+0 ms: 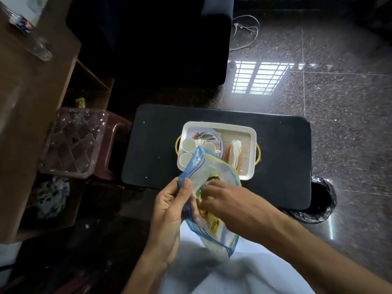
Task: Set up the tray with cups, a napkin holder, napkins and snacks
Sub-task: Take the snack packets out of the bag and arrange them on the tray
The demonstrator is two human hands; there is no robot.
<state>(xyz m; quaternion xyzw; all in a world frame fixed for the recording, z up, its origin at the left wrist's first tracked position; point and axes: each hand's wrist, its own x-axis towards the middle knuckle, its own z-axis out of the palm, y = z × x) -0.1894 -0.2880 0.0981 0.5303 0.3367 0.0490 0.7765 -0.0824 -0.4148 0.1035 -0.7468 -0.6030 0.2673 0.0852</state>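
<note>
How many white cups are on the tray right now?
3. One cup by the tray's left rim, a second cup nearer the camera, a third cup to their right, partly behind the zip bag. The bag may hide more.

Both forearms [297,236] are bare, and a loose white garment [244,276] covers the lap.

**Tray crowded, table sides open**

The clear blue-edged zip bag [201,170] gripped in my left hand [169,204] covers the near-left corner of the white rectangular tray [220,124]. White cups [188,144] fill its left side; a napkin holder with white napkins [235,152] stands in its right half. The black tabletop [282,149] lies bare left and right of the tray.
</note>
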